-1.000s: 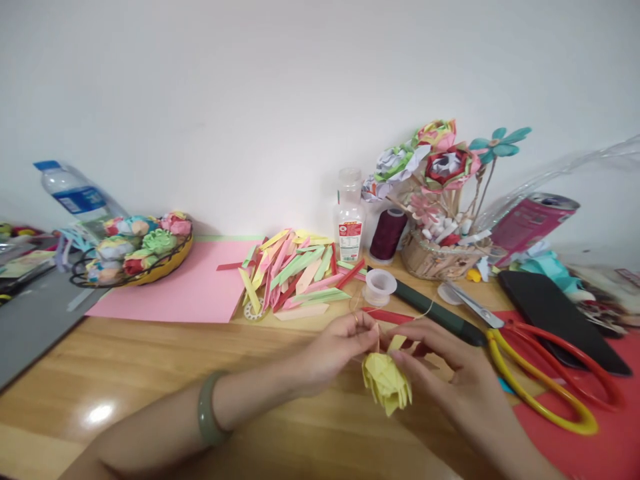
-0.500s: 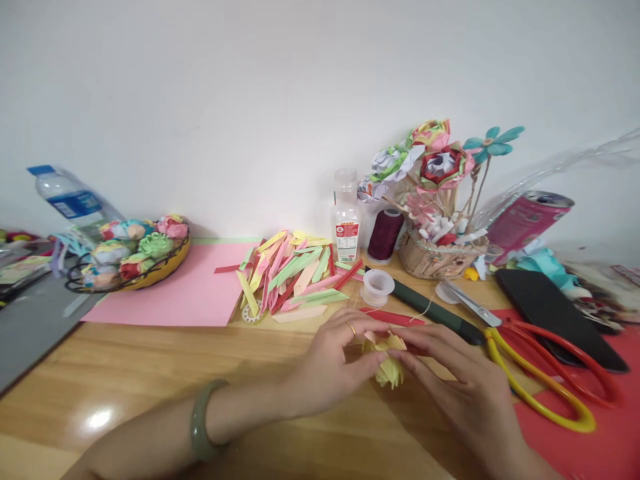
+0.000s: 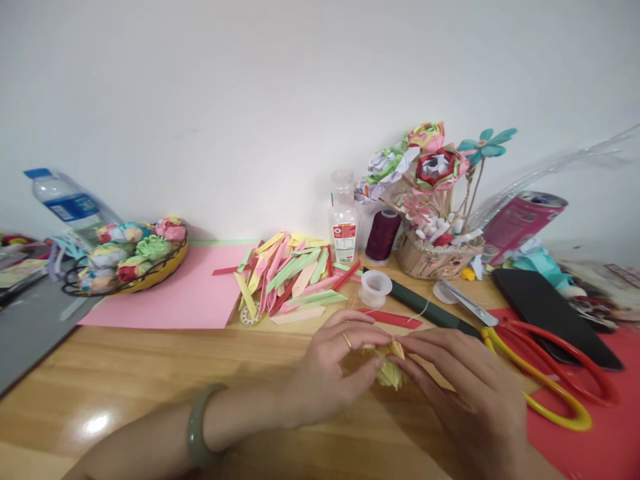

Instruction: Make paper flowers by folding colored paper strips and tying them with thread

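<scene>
Between my two hands is a small pale-yellow paper flower (image 3: 391, 375) with a peach-coloured part at its top. My left hand (image 3: 334, 370), wearing a ring, pinches it from the left with thumb and fingers. From the right, my right hand (image 3: 465, 380) grips the peach edge between thumb and fingertips. The fingers cover part of the flower. Just beyond the hands lie a red paper strip (image 3: 393, 319), a small white spool (image 3: 375, 289) and a dark green stick-like object (image 3: 430, 308). Scissors (image 3: 540, 373) with red and yellow handles lie right of my right hand.
A pile of folded paper strips (image 3: 300, 270) lies beyond my left hand. Behind stand a clear bottle (image 3: 345, 220), a maroon thread spool (image 3: 383, 237) and a basket (image 3: 430, 260) of paper flowers. A flower-filled yellow basket (image 3: 163, 270) sits left on pink paper (image 3: 200, 300). A black phone-like slab (image 3: 550, 317) lies right.
My right hand has moved slightly right and its fingers have shifted along the flower's peach part. My left hand still holds the flower. The whole view has shifted a little.
</scene>
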Demonstrator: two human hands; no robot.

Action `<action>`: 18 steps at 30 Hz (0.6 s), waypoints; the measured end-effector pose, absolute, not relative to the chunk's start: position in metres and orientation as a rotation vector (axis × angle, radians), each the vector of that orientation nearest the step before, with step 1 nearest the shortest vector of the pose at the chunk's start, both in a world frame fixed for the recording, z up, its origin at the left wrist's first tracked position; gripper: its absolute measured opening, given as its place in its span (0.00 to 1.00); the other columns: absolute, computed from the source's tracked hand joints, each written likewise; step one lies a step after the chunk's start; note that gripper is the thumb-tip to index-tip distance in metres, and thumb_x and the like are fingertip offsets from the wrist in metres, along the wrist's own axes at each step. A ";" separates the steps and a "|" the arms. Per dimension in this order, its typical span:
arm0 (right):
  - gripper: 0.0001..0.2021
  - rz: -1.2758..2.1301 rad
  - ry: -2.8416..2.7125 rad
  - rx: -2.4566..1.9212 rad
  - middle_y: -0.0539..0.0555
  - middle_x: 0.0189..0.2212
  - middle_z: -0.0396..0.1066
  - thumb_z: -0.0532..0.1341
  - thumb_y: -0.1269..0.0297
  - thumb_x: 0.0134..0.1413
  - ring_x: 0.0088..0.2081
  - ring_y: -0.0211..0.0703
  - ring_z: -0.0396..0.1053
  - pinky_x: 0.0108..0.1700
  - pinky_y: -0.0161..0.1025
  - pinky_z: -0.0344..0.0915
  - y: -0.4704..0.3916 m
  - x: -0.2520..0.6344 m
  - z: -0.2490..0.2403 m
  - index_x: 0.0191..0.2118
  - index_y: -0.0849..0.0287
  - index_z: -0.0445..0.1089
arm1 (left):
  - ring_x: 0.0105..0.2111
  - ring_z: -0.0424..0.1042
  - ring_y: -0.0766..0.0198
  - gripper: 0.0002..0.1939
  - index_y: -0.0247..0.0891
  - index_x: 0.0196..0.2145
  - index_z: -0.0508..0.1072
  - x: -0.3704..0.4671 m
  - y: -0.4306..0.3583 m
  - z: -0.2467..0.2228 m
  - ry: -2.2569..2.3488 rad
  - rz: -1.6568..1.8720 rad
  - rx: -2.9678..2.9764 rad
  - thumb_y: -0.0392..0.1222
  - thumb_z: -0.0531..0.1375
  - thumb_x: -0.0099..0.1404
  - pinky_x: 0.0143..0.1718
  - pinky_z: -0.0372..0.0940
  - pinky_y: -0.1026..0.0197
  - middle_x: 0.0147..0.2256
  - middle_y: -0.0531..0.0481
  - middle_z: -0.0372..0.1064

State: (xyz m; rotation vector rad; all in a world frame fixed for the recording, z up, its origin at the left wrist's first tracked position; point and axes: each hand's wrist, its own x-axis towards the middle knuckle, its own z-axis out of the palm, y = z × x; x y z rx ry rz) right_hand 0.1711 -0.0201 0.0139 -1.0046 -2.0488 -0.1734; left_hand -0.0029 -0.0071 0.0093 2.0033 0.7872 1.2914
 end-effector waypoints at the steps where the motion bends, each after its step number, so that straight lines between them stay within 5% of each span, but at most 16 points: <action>1: 0.04 -0.161 -2.055 -1.002 0.51 0.26 0.72 0.61 0.70 0.48 0.29 0.40 0.68 0.32 0.39 0.63 -0.020 0.171 0.014 0.32 0.56 0.67 | 0.41 0.66 0.61 0.10 0.37 0.37 0.70 -0.003 -0.007 0.009 0.791 1.295 1.993 0.31 0.56 0.56 0.45 0.62 0.53 0.35 0.45 0.71; 18: 0.07 -0.206 -2.083 -0.990 0.50 0.27 0.72 0.62 0.71 0.47 0.31 0.41 0.67 0.34 0.40 0.62 -0.021 0.175 0.012 0.34 0.56 0.66 | 0.41 0.67 0.62 0.06 0.36 0.32 0.68 -0.003 -0.007 0.008 0.773 1.250 2.012 0.30 0.55 0.57 0.46 0.61 0.54 0.35 0.45 0.71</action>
